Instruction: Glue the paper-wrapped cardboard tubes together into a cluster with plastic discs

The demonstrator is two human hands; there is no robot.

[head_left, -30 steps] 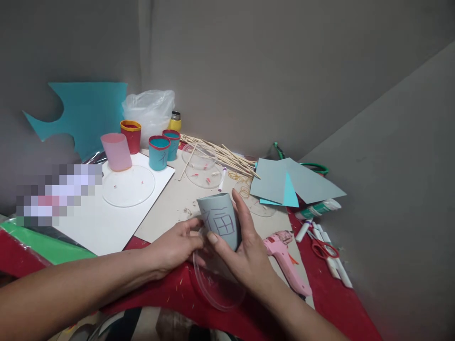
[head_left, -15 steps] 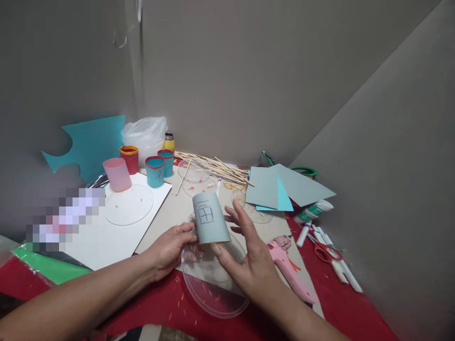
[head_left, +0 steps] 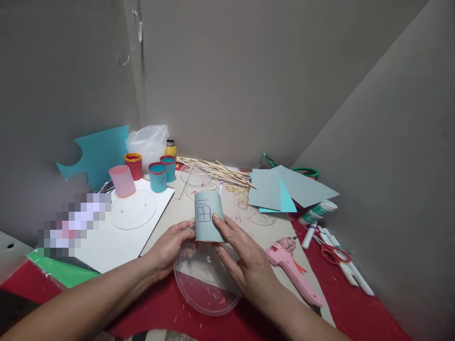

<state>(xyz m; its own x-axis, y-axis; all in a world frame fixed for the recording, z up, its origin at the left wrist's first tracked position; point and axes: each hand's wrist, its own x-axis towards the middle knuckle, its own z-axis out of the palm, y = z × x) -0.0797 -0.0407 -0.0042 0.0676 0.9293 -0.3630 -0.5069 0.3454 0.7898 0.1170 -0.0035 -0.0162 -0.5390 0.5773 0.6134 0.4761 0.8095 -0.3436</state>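
Observation:
A grey paper cylinder with dark marker lines drawn on its side is between my hands. It appears to rest at the far side of a round clear plastic lid. Around the lid's left edge my left hand is closed, its fingers partly showing through the plastic and its fingertips by the cylinder's lower left side. My right hand grips the cylinder from the right, one finger on its front face and the thumb under its bottom edge. Whether cylinder and lid are stuck together I cannot tell.
A pink glue gun, red scissors and markers lie right. Behind are bamboo sticks and grey sheets. To the left stand a pink cylinder, blue cups and a red cup.
My right hand has closed from spread fingers onto the cylinder's right side. Cylinder and lid have turned slightly and shifted relative to the table. The camera view has moved a little.

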